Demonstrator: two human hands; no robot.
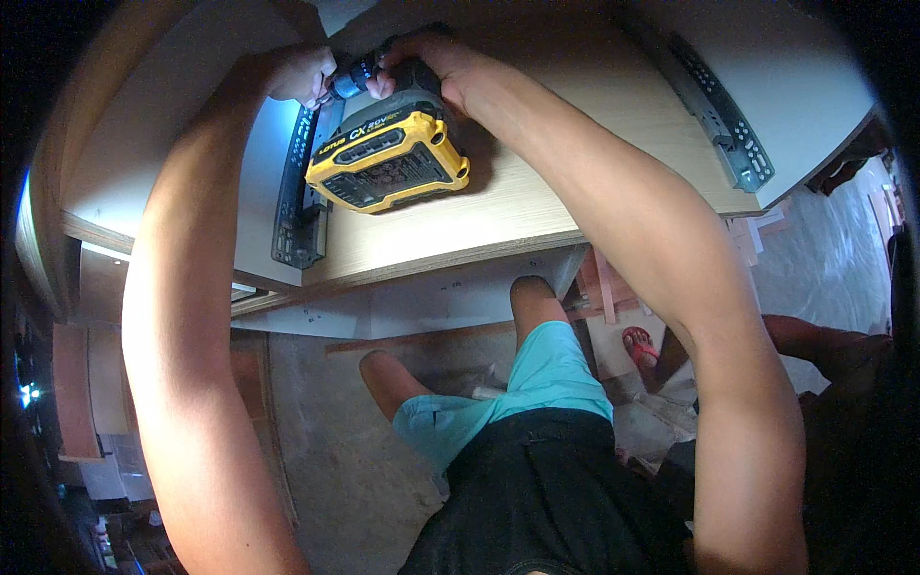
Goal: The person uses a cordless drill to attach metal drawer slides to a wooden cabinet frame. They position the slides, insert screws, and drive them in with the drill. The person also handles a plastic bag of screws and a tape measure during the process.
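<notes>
My right hand is wrapped round the grip of a cordless drill, whose yellow-and-black battery pack faces me. The drill points left, toward the inner side wall of a cabinet. Close to its front end, my left hand has its fingers bent together; what they pinch, if anything, is hidden. A bluish-white light shines on the wall just below that hand. Under the drill's front end, a black metal drawer slide runs along the left wall, partly covered by the drill.
A second drawer slide lines the right wall. The pale wooden cabinet board ends in a front edge above my legs. At the right, another person's arm and red-sandalled foot are close by, near wood pieces on the concrete floor.
</notes>
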